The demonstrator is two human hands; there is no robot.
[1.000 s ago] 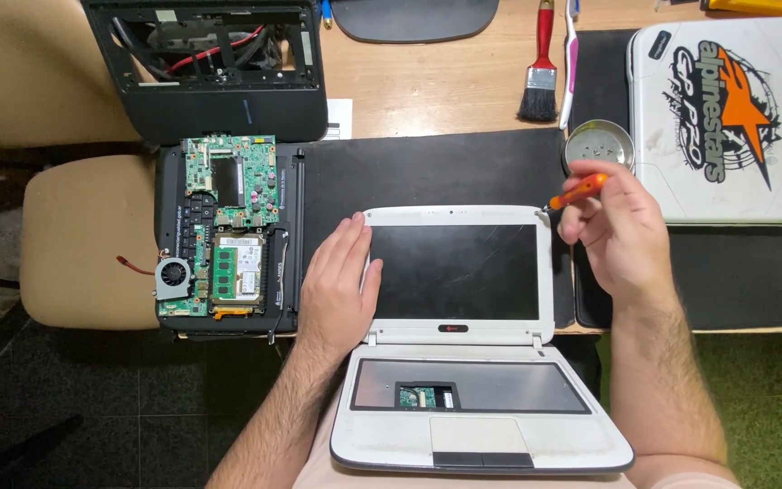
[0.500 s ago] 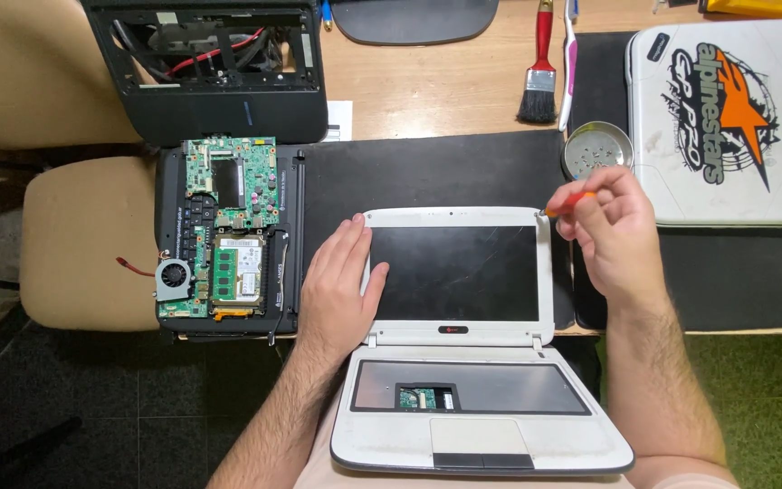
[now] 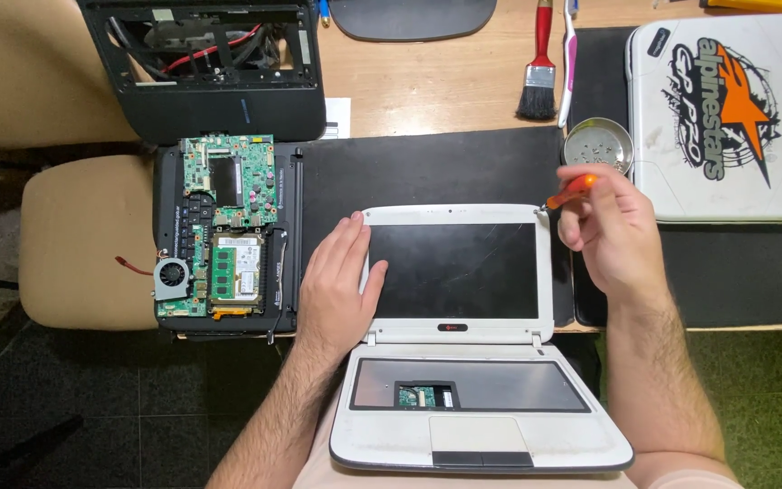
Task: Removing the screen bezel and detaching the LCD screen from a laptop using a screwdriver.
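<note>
Two hands on one open white laptop (image 3: 472, 362) at the bench's near edge, base hanging off toward the person, keyboard removed, small green board showing in the bay. Left hand (image 3: 337, 285) lies flat, fingers together, on the screen's left bezel, thumb touching the glass. Right hand (image 3: 613, 231) pinches one orange screwdriver (image 3: 572, 191), tip at the screen's top right corner. One round metal dish (image 3: 597, 143) sits just behind that hand, tiny screws inside, count not readable. One black mat (image 3: 427, 167) under the screen. One stripped laptop (image 3: 224, 235) at the bench's left edge: one green motherboard, one fan, one memory stick visible. One empty black case (image 3: 205, 68) at the far left corner, with red wires inside. One red-handled brush (image 3: 538, 68) and one pink toothbrush (image 3: 570, 54) near the far edge, side by side. One closed white laptop (image 3: 721, 118) with an orange and black sticker at the right edge. One beige chair (image 3: 83, 240) left of the bench.
</note>
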